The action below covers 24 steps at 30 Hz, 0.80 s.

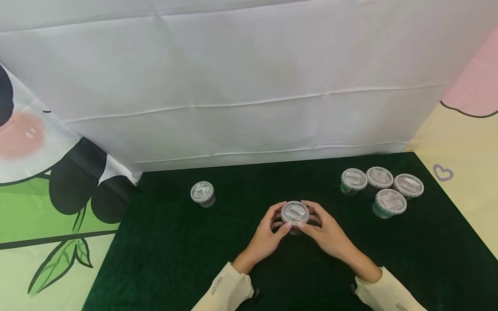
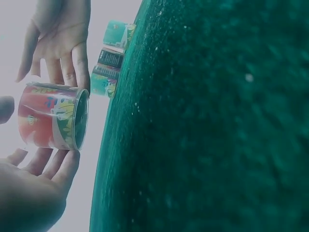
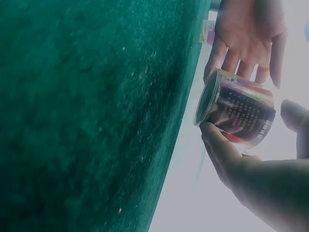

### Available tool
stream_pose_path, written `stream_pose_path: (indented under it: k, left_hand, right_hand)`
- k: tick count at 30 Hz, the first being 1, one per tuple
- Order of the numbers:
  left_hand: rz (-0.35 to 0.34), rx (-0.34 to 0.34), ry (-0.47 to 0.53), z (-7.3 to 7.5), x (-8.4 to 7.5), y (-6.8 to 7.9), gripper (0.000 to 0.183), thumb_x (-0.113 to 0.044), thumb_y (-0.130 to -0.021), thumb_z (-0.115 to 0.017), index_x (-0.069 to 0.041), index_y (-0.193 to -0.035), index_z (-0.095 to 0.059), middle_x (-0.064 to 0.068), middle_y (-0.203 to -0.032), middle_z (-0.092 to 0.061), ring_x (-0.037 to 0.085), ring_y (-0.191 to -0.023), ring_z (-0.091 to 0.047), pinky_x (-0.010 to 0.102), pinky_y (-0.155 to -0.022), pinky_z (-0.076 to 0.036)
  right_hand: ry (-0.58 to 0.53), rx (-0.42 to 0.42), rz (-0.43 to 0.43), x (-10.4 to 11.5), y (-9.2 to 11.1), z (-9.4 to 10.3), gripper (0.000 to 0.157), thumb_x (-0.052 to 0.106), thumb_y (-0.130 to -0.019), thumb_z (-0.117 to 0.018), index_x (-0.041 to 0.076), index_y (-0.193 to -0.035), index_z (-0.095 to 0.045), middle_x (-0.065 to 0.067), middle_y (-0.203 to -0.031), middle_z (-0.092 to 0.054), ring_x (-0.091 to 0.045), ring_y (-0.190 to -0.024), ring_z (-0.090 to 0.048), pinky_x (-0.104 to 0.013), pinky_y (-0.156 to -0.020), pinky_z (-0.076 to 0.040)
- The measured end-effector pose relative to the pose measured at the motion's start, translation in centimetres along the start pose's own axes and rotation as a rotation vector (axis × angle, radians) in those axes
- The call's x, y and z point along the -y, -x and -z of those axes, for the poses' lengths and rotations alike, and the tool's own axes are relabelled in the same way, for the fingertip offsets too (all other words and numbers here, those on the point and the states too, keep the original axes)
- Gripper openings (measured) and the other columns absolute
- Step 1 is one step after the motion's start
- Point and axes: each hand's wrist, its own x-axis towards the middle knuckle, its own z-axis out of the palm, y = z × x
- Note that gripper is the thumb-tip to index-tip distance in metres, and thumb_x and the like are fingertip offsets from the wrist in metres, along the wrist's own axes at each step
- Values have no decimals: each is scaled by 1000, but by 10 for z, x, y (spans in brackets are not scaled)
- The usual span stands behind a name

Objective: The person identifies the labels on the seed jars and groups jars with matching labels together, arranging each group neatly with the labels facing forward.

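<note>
Small printed plastic cup with clear lid (image 1: 295,214) sits mid dark-green tabletop (image 1: 175,250). Left hand (image 1: 267,235) and right hand (image 1: 328,233) curl fingers around its sidewall. Likely light, thin-walled, slippery: grip the sides gently.

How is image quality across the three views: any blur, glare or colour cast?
Head view: sharp, evenly lit, mild glare on the cup lid. Left wrist view: teal-tinted, hazy, background washed out, mat soft. Right wrist view: same cast, blown-out background, near fingers blurred.

Staged recording setup: green felt table (image 1: 175,259); cartoon backdrop (image 1: 46,181).
</note>
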Motion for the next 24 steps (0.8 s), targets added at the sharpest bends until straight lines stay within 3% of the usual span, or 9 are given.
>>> stream_pose_path:
  k: [19,24]
  left_hand:
    - [107,-40,8,20,-3,12,56,-25,-108,-61,-8,-156,-38,12,-150,-48,29,-135,-52,47,-111,-46]
    - [127,-18,36,23,-3,12,60,-26,-108,-61,-9,-159,-36,13,-153,-47,30,-137,-51,48,-114,-45]
  right_hand:
    - [-21,80,-10,5,-10,-10,61,12,-105,-63,0,-158,-35,-30,-149,-48,-48,-138,-53,-53,-109,-52]
    - [-36,99,-21,9,-11,-9,60,14,-106,-62,-1,-157,-36,-30,-150,-47,-47,-138,-53,-52,-110,-52]
